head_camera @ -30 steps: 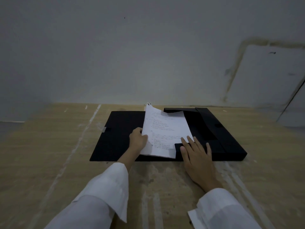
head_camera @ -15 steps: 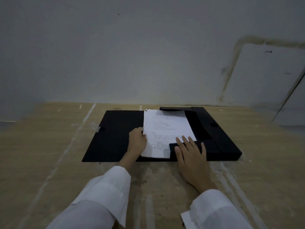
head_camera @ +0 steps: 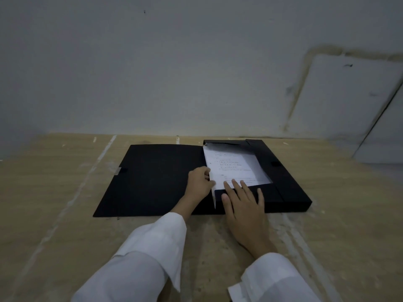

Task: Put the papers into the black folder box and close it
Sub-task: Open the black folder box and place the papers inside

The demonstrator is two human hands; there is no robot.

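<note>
A black folder box (head_camera: pixel 290 184) lies open on a tan wooden table, its flat lid (head_camera: pixel 152 177) spread out to the left. White papers (head_camera: pixel 233 166) with handwriting lie inside the box's right half, tucked under its near and right flaps. My left hand (head_camera: pixel 199 185) pinches the papers' left edge. Fingers spread, my right hand (head_camera: pixel 245 205) presses flat on the near flap, with the fingertips reaching onto the papers.
The table (head_camera: pixel 65 214) runs back to a grey wall (head_camera: pixel 174 73) just behind the folder. A pale board (head_camera: pixel 349 99) leans against the wall at the right. White sleeves cover both forearms.
The papers have gone from tilted up above the box to lying flat inside it under the flaps. My right hand stayed on the near flap; the left hand followed the papers' edge down.
</note>
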